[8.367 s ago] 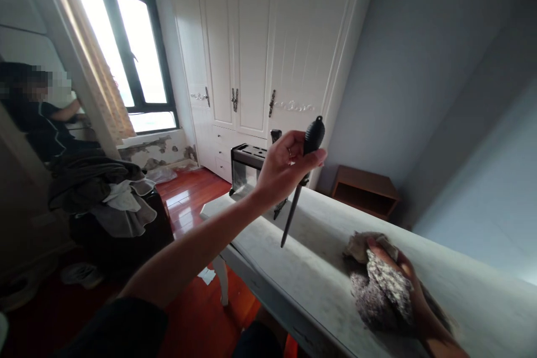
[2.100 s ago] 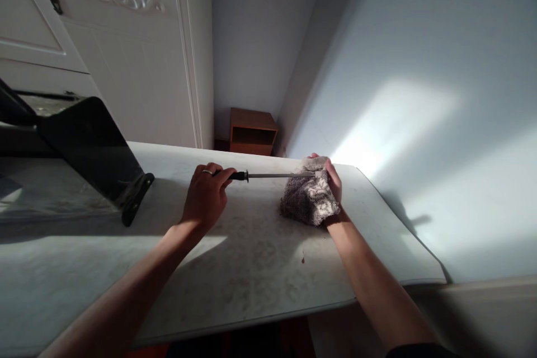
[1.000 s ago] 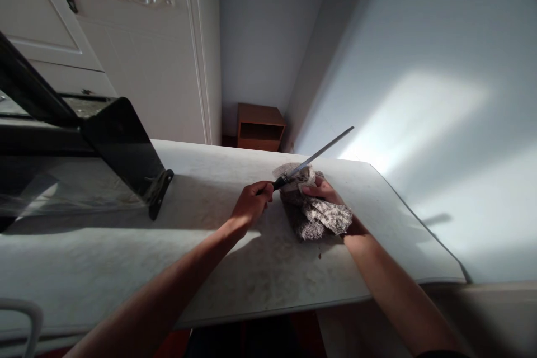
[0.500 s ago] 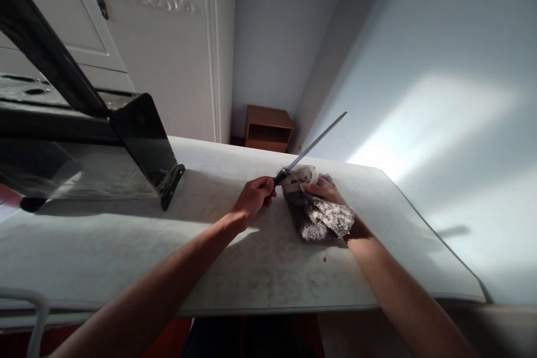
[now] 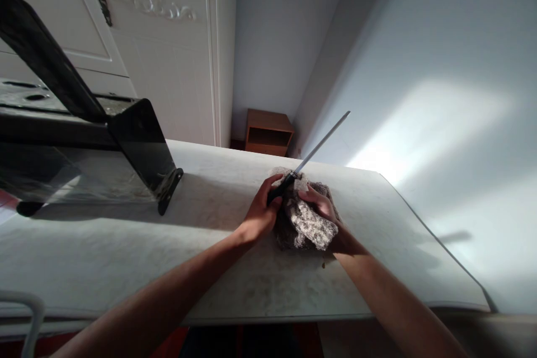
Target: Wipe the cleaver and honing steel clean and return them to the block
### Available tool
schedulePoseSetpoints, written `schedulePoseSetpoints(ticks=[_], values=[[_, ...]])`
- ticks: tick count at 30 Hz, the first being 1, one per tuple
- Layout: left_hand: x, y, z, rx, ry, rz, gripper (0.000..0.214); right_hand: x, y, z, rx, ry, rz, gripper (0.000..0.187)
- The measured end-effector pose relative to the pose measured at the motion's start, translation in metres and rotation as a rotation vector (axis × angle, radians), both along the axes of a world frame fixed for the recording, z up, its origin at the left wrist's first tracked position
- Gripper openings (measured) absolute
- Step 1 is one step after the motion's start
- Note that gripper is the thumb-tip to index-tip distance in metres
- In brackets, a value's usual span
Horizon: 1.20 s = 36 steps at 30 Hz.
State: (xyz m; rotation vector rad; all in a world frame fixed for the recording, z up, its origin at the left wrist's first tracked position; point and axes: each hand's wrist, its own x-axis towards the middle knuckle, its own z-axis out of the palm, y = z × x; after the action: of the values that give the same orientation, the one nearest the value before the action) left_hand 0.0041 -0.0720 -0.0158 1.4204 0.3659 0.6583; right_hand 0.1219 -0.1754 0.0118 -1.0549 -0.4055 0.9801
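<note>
My left hand (image 5: 263, 210) is closed round the black handle of a knife (image 5: 321, 144). Its long, narrow blade points away and up to the right, above the far edge of the table. Bunched in my right hand (image 5: 319, 201) is a fluffy grey-brown cloth (image 5: 310, 224), part of it hanging over the fingers and the rest lying on the table. Folds of the cloth touch the handle just below the blade. The fingertips of the right hand are partly hidden by the cloth.
The white table (image 5: 210, 193) carries a black metal frame (image 5: 138, 134) at the left. Beyond stand a white cabinet (image 5: 168, 67) and a small brown nightstand (image 5: 268, 123). A pale wall (image 5: 440, 56) borders the right side. A white tubular rail (image 5: 36, 302) shows at the lower left.
My left hand has shifted slightly right and its grip on the handle has turned. My right hand and the cloth have moved left, closer round the handle.
</note>
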Motion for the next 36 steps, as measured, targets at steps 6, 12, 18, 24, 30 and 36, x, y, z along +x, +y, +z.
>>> schedulePoseSetpoints(ticks=[6, 12, 18, 24, 30, 36], values=[[-0.001, -0.007, -0.003, -0.021, 0.018, 0.043, 0.041, -0.015, 0.003, 0.009, -0.062, -0.083, 0.119, 0.038], [0.004, 0.005, -0.015, 0.090, -0.019, -0.007, 0.041, -0.013, 0.013, 0.001, -0.056, -0.169, 0.079, 0.043], [-0.002, 0.004, -0.006, 0.314, 0.163, 0.098, 0.023, -0.009, 0.018, -0.011, 0.001, -0.364, 0.063, 0.036], [-0.005, 0.006, 0.002, 0.718, 0.246, 0.051, 0.033, -0.016, 0.018, -0.005, 0.083, -0.347, 0.014, 0.033], [-0.005, 0.007, 0.001, 0.855, 0.256, 0.123, 0.041, -0.015, 0.016, 0.001, 0.129, -0.248, -0.202, 0.023], [0.001, 0.019, -0.009, 0.684, 0.272, 0.292, 0.016, 0.009, 0.014, -0.007, 0.092, -0.267, -0.307, 0.034]])
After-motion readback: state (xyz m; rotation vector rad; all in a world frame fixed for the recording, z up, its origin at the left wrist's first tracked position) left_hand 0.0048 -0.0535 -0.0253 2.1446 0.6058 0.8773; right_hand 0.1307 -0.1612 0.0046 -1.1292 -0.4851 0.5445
